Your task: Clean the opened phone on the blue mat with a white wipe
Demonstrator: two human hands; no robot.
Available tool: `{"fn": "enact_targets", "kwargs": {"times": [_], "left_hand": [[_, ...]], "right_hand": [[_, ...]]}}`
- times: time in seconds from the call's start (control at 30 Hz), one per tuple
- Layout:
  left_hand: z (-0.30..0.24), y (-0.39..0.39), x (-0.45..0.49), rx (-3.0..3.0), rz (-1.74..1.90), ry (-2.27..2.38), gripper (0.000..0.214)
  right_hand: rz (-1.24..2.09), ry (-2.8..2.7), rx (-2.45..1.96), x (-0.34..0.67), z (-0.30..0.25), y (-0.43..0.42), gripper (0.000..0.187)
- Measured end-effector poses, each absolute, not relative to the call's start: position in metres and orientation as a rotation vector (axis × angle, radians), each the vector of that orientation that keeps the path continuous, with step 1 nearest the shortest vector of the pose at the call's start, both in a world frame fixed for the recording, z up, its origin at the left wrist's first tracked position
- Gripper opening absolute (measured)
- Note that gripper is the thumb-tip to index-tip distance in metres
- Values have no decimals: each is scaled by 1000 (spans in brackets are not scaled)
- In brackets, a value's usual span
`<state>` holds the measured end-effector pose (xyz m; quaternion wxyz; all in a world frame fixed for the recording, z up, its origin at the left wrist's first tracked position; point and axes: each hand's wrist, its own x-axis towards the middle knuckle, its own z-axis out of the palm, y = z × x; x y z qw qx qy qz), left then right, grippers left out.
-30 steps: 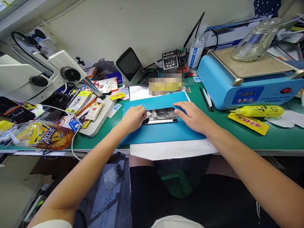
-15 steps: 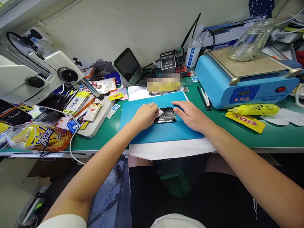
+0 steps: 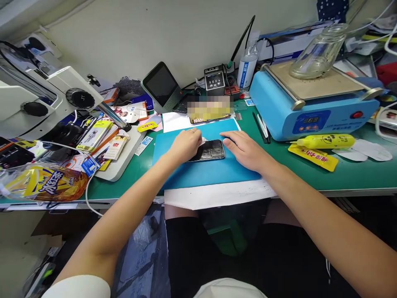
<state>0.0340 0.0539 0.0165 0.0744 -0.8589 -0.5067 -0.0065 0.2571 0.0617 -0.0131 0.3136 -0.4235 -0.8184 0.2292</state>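
A dark phone [image 3: 211, 150] with a glossy screen lies flat on a blue mat [image 3: 204, 169] in the middle of the green bench. My left hand [image 3: 185, 145] is curled over the phone's left end, fingers closed on a small white wipe [image 3: 203, 141] pressed to the glass. At the phone's right end rests my right hand [image 3: 245, 150], its fingers bent and together, touching the edge and holding it still.
A microscope [image 3: 46, 99] and a heap of packets fill the left. A blue heating machine [image 3: 313, 103] with a glass jar [image 3: 316, 51] stands at the right, a yellow bottle [image 3: 324, 141] before it. A small screen [image 3: 159, 86] and a soldering station [image 3: 214, 80] stand behind. White paper [image 3: 217, 194] lies under the mat's front edge.
My left hand slid the wipe rightward along the phone screen, then slightly back. The right hand stayed at the phone's right end. The view shifted a little.
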Motion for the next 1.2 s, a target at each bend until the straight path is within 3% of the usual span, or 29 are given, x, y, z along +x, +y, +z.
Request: {"fn": "enact_targets", "kwargs": {"times": [0.87, 1.2], "left_hand": [[9, 42, 74, -2719, -119, -1414, 16], [11, 46, 64, -2613, -137, -1598, 14]], "right_hand": [[677, -2099, -1110, 259, -13, 62, 68], [690, -2094, -1132, 258, -9, 60, 68]]}}
